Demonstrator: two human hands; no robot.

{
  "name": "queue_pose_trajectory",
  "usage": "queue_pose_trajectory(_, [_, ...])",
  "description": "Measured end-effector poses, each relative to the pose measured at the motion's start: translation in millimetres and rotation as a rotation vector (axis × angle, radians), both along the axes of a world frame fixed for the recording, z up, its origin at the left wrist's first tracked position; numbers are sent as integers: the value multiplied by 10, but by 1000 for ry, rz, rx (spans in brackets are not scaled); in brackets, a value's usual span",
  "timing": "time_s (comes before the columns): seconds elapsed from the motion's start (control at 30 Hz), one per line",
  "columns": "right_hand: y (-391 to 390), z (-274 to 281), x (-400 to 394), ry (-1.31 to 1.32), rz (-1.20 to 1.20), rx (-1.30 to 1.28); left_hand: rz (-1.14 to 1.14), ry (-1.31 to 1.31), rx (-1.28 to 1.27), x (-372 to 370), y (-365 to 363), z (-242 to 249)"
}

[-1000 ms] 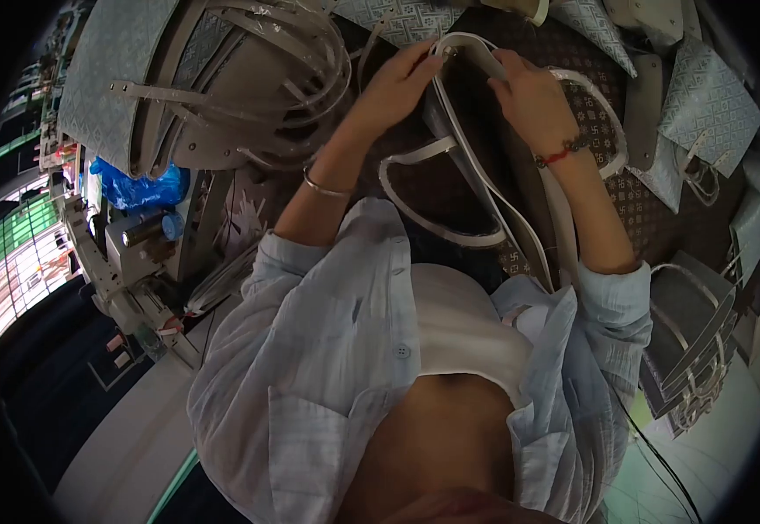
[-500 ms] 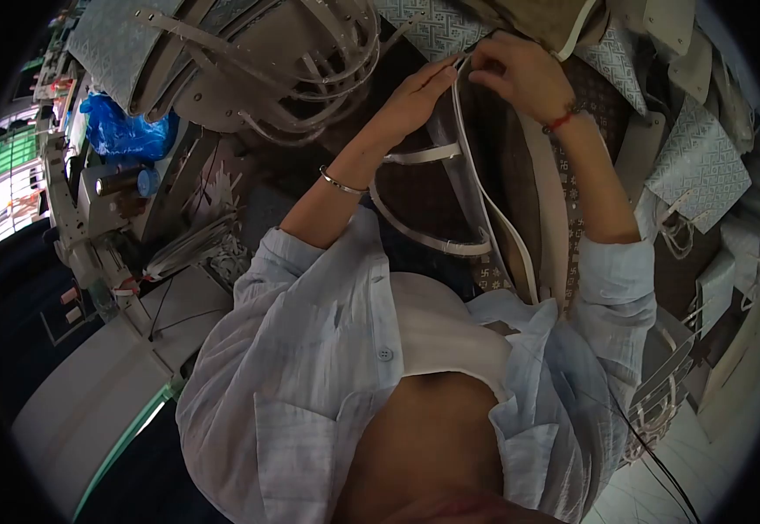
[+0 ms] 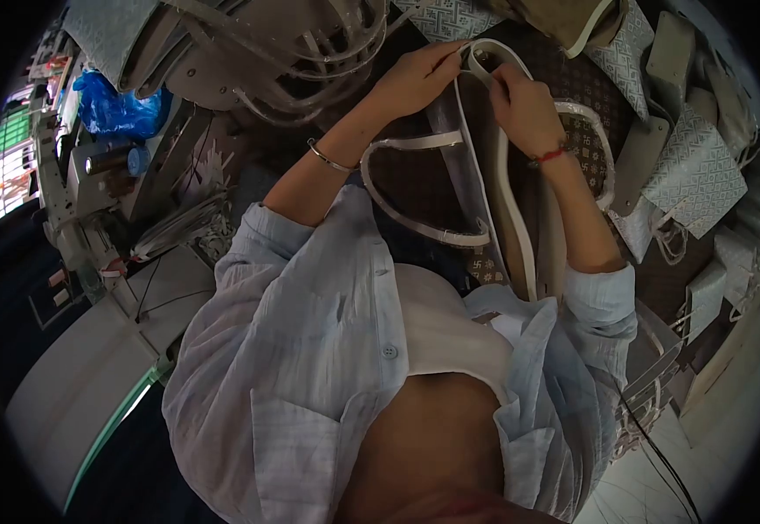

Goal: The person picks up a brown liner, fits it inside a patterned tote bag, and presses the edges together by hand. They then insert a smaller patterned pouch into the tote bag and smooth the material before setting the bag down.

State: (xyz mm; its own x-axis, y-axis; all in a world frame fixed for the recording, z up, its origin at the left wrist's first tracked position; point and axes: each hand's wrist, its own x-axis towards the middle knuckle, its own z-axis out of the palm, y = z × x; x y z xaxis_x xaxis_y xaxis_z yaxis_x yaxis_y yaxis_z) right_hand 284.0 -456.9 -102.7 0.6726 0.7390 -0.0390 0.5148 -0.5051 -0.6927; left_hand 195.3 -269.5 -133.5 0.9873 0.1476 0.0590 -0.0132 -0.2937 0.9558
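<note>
A brown patterned handbag (image 3: 488,266) with pale edging stands against my front, its mouth parted. One pale handle (image 3: 424,231), seemingly wrapped in clear film, loops out on its left side, and another handle (image 3: 607,157) shows on the right. At the far end of the mouth, my left hand (image 3: 419,80) has its fingers closed on the corner of the rim. My right hand (image 3: 527,113) is curled at the pale edging, thumb and fingers closed on it. The fingertips of both hands are partly hidden.
Several bag pieces with film-wrapped handles (image 3: 310,65) are heaped at the upper left. A blue plastic bag (image 3: 118,106) lies beyond the machine parts at left. Patterned pale panels (image 3: 694,166) are piled on the right. A dark cable (image 3: 659,450) hangs at the lower right.
My right hand has come down and nearer, and the far end of the bag's rim has spread into a rounded loop. The right-hand handle now shows. My left hand stays at the corner.
</note>
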Motion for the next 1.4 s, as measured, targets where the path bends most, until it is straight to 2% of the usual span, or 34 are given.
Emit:
queue_pose_trajectory(0.03, [-21, -44, -25, -355, -58, -21, -6, 1, -1, -14, -13, 90])
queue_pose_trajectory(0.07, [-35, -44, -26, -357, -64, -20, -20, 75, 54, -27, -35, 225])
queue_pose_trajectory(0.13, [-41, -38, -67, -363, -81, 153, -40, 152, 114, -49, -77, 272])
queue_pose_trajectory(0.23, [20, 5, -189, -298, -74, 145, 13, 29, 8, -71, -168, 149])
queue_pose_trajectory(0.3, [48, 7, -225, -302, -102, 121, 57, -115, 171, -100, -199, 116])
queue_pose_trajectory(0.43, [51, -4, -253, -366, -132, 149, 22, -5, 141, -135, -174, 150])
queue_pose_trajectory(0.5, [53, -12, -250, -375, -144, 120, 26, -102, 137, -130, -159, 78])
queue_pose_trajectory(0.63, [88, -7, -288, -465, -139, 117, 8, -136, 121, -113, -162, 28])
queue_pose_trajectory(0.7, [132, 15, -307, -463, -132, 117, 4, -41, 95, -115, -162, 86])
queue_pose_trajectory(0.83, [165, 8, -320, -450, -127, 103, -21, -55, 89, -126, -117, 54])
queue_pose_trajectory(1.0, [162, 3, -336, -451, -122, 88, -32, 58, 59, -117, -149, 82])
queue_pose_trajectory(1.4, [126, 22, -306, -345, -109, 237, 5, 52, 31, -122, -146, 13])
